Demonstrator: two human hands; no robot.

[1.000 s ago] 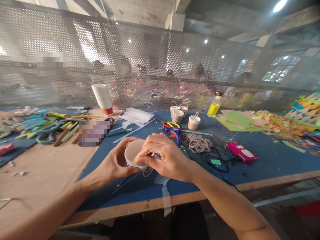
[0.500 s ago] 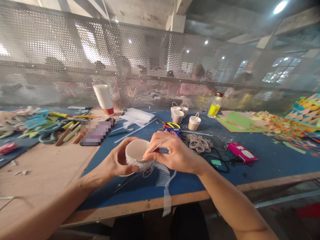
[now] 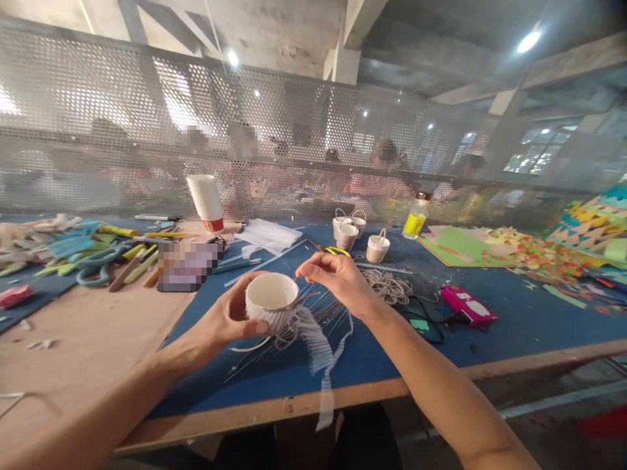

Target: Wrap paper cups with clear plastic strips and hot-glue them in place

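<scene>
My left hand (image 3: 229,312) is wrapped round a small white paper cup (image 3: 272,292), thumb low on its front. The cup's outside is covered in a ribbed, pleated band, and its open mouth faces up. Beside the cup's right rim, my right hand (image 3: 336,277) pinches a thin wire (image 3: 296,276) between thumb and forefinger; most of it is hidden. A pleated white paper strip (image 3: 313,339) trails from the cup toward the table's front edge. Under and beside the cup lie loose thin wires (image 3: 329,312) and some looped cord (image 3: 287,338).
Small handled cups (image 3: 378,248) stand behind my hands, near yellow-handled pliers (image 3: 337,250). Grey cord (image 3: 389,286) and a magenta box (image 3: 469,305) lie to the right. A cup stack (image 3: 204,202), phone (image 3: 189,266) and scissors (image 3: 100,264) are left, a bottle (image 3: 415,219) farther back.
My right hand has moved back from the cup's front rim to its right side, bringing the thin wire with it. My left hand keeps hold of the cup, whose pleated front now shows more.
</scene>
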